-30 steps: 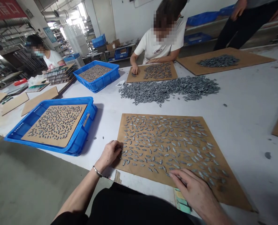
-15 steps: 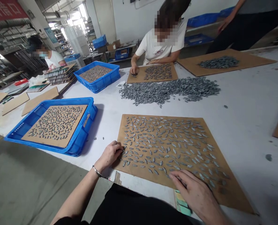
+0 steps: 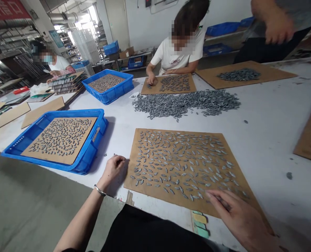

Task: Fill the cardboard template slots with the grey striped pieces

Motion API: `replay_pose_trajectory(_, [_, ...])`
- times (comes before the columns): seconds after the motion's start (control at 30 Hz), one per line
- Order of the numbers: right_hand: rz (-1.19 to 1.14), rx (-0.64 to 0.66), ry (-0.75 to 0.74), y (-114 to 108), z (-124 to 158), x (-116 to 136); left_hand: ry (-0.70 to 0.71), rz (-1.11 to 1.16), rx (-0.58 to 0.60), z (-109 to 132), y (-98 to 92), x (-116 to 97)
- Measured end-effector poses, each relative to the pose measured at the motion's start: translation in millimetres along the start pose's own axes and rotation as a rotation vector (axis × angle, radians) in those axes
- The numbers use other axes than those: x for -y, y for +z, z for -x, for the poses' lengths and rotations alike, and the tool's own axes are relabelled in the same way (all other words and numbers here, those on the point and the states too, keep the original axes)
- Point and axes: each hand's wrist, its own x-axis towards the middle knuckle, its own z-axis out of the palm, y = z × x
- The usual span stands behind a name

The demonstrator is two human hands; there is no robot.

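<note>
A brown board (image 3: 155,190) lies on the table before me, covered with rows of small grey leaf-shaped pieces (image 3: 183,164). My left hand (image 3: 112,172), with a metal bangle at the wrist, is just off the board's left edge, fingers curled; whatever they may hold is hidden. Over the front right part of the board, my right hand (image 3: 236,213) is closed, thumb and forefinger together near the pieces. Several grey pieces show inside its curled fingers. A large heap of the same pieces (image 3: 186,103) lies beyond the board.
A blue tray (image 3: 85,164) holding a filled board stands at left, another blue tray (image 3: 118,91) behind it. Across the table a person (image 3: 175,57) handles pieces on a board; a standing person's hand (image 3: 280,29) is at right. Coloured blocks (image 3: 201,224) lie at the front edge.
My left hand has moved left, off the board's edge. My right hand has shifted right along the front of the board. The standing person's hand has risen.
</note>
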Motion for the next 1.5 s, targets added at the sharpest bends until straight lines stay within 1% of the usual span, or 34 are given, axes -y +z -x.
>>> replay_pose_trajectory(0.1, [0.034, -0.061, 0.013, -7.0, -0.4, -14.9, 0.016, -0.002, 0.031, 4.5, -1.4, -2.0])
replay_pose_trajectory(0.2, [0.057, -0.118, 0.005, -10.5, 1.6, -21.9, 0.09, -0.002, 0.092, 9.0, 4.6, -8.0])
replay_pose_trajectory(0.37, [0.069, -0.139, -0.006, -10.6, 6.7, -21.4, 0.237, -0.012, 0.196, 5.8, 18.3, -13.0])
replay_pose_trajectory(0.5, [0.075, -0.149, 0.018, -9.5, 10.6, -18.8, 0.284, -0.063, 0.246, -1.5, 22.9, -14.2])
replay_pose_trajectory(0.63, [0.055, -0.126, 0.072, -9.1, 14.0, -18.7, 0.275, -0.11, 0.259, -5.1, 24.8, -15.9])
replay_pose_trajectory(0.77, [0.044, -0.1, 0.115, -5.9, 14.6, -21.6, 0.228, -0.145, 0.255, -5.4, 24.7, -20.5])
replay_pose_trajectory(0.87, [0.019, -0.092, 0.112, -3.9, 11.8, -20.1, 0.194, -0.151, 0.283, -7.9, 20.6, -27.2])
replay_pose_trajectory(0.93, [-0.006, -0.095, 0.093, -6.3, 9.7, -13.3, 0.17, -0.154, 0.325, -10.8, 16.3, -31.5])
replay_pose_trajectory(0.97, [-0.019, -0.098, 0.08, -8.7, 8.6, -8.2, 0.156, -0.166, 0.325, -12.8, 14.3, -32.1])
replay_pose_trajectory(1.03, [-0.039, -0.092, 0.047, -14.9, 5.7, 3.5, 0.124, -0.208, 0.353, -19.1, 12.1, -27.5])
replay_pose_trajectory(1.1, [-0.023, -0.096, 0.035, -22.0, 1.5, 14.0, 0.099, -0.236, 0.366, -30.1, 13.9, -14.8])
replay_pose_trajectory(1.13, [-0.021, -0.087, 0.029, -25.7, -0.4, 18.0, 0.102, -0.245, 0.353, -37.0, 16.1, -6.8])
replay_pose_trajectory(1.23, [-0.006, -0.109, 0.053, -35.5, -2.6, 25.8, 0.124, -0.234, 0.364, -56.0, 22.9, 13.1])
replay_pose_trajectory(1.3, [0.006, -0.114, 0.062, -38.8, -1.5, 28.0, 0.105, -0.217, 0.374, -62.4, 24.1, 17.0])
replay_pose_trajectory(1.37, [-0.001, -0.103, 0.053, -37.9, 0.4, 27.7, 0.083, -0.198, 0.37, -61.8, 21.9, 10.5])
replay_pose_trajectory(1.43, [-0.018, -0.101, 0.036, -32.6, 3.4, 24.2, 0.089, -0.183, 0.35, -54.9, 18.1, -5.1])
replay_pose_trajectory(1.5, [-0.024, -0.125, 0.028, -23.7, 7.9, 16.1, 0.105, -0.188, 0.326, -45.7, 16.6, -23.7])
